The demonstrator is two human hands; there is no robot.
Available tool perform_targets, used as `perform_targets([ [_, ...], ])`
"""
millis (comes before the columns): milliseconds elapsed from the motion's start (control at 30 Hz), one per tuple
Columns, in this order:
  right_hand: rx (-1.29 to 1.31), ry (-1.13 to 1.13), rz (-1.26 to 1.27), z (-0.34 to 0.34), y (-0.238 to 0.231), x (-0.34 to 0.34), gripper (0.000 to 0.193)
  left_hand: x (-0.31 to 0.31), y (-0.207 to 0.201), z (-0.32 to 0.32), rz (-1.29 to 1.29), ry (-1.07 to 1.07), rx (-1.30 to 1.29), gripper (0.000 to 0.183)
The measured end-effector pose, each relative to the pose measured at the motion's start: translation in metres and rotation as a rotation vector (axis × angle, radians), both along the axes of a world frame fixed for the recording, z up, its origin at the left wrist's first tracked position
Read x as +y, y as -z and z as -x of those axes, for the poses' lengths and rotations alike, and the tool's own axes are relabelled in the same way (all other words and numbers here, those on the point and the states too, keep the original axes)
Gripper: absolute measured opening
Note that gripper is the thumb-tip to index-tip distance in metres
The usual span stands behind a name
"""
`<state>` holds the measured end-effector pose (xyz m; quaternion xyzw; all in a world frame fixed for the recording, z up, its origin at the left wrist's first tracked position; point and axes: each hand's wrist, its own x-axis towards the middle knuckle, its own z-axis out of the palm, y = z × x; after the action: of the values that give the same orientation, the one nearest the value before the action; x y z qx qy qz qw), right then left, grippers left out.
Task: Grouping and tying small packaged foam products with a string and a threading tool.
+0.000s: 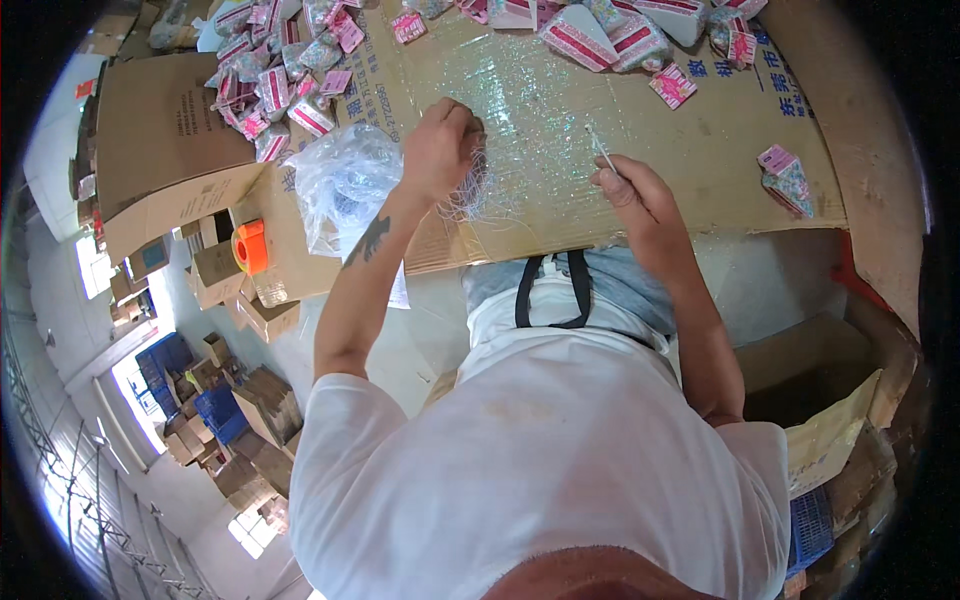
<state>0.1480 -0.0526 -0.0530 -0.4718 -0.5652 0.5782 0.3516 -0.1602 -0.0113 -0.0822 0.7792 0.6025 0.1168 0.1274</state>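
Observation:
My left hand (440, 148) is closed on a bundle of thin white strings (470, 190) that hangs down from it over a cardboard sheet (560, 150) covered with shiny tape. My right hand (630, 190) pinches a thin white needle-like stick (603, 152) that points up and away from me. Both hands hover just above the cardboard, about a hand's width apart. A crumpled clear plastic bag (345, 180) lies just left of my left hand.
Several small pink-and-white packets (275, 80) are piled at the far left and along the far edge (610, 35); one lies alone at the right (785, 175). An orange tape roll (252, 247) sits at the left. Cardboard boxes (165, 140) and blue crates (215, 410) surround me.

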Motion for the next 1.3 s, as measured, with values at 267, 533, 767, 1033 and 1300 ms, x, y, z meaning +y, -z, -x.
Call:
perform_targets([
  [267, 0.052, 0.023, 0.142, -0.007, 0.005, 0.002, 0.038, -0.009, -0.05, -0.045, 0.144, -0.576, -1.202, 0.009],
  [533, 0.041, -0.1, -0.011, 0.037, -0.026, 0.03, 0.036, -0.023, -0.068, -0.083, 0.046, -0.525, -1.524, 0.021],
  [767, 0.067, -0.096, 0.02, 0.022, -0.028, 0.025, 0.032, -0.028, -0.071, -0.092, 0.062, -0.48, -1.436, 0.02],
  [1033, -0.084, -0.247, 0.013, 0.017, -0.028, 0.03, 0.029, -0.032, -0.079, -0.099, 0.108, -0.408, -1.438, 0.027],
  [1300, 0.199, -0.042, 0.16, 0.013, -0.014, 0.023, 0.035, -0.038, -0.074, -0.102, 0.276, -0.458, -1.789, 0.032],
])
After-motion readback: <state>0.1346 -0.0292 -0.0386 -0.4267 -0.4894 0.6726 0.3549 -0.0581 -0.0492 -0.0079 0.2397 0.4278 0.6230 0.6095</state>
